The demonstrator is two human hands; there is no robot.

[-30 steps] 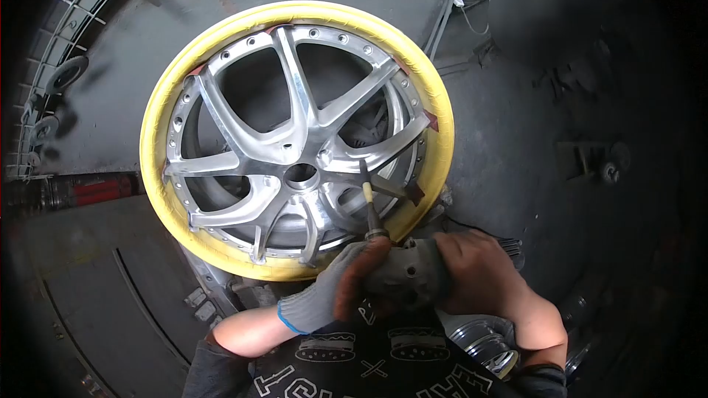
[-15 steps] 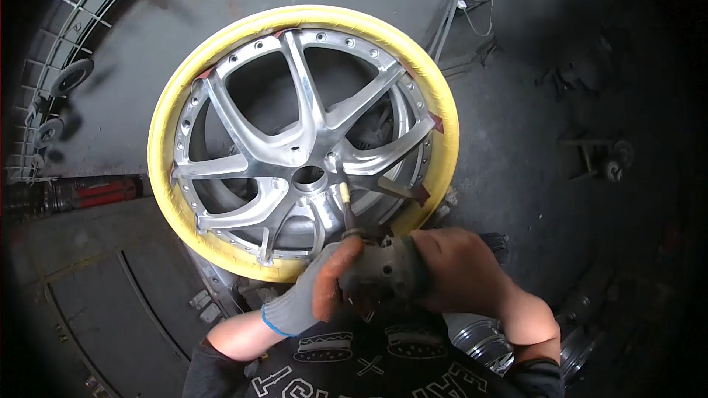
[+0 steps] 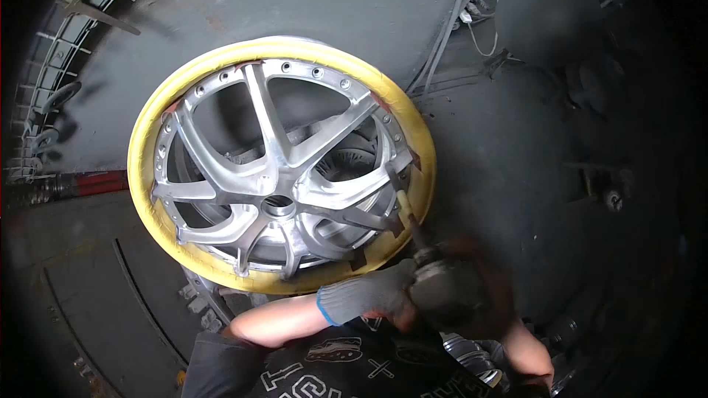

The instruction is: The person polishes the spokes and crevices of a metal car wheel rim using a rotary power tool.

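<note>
A silvery alloy wheel [image 3: 267, 174] with split spokes lies tilted in front of me, its outer lip wrapped in yellow tape [image 3: 144, 127]. Bits of dark red material show at several spoke ends. My left hand [image 3: 380, 293], in a grey knitted glove with a blue cuff, is closed on the front of a grinder [image 3: 448, 293]. Behind it my right hand [image 3: 495, 284], in deep shadow, wraps the grinder's body. The tool's thin shaft carries a pale, narrow tip [image 3: 404, 203] that lies over a spoke end at the wheel's right side; actual contact cannot be made out.
A curved wire rack [image 3: 55, 66] stands at the upper left, above a red and black cylinder [image 3: 92, 183]. Cables [image 3: 446, 26] run down at the upper right. Other shiny wheels [image 3: 472, 357] lie by my right arm.
The grinder and both hands have moved right, carrying the tip from near the centre hole to the right-hand spoke end. In view, the wheel sits lower and further left.
</note>
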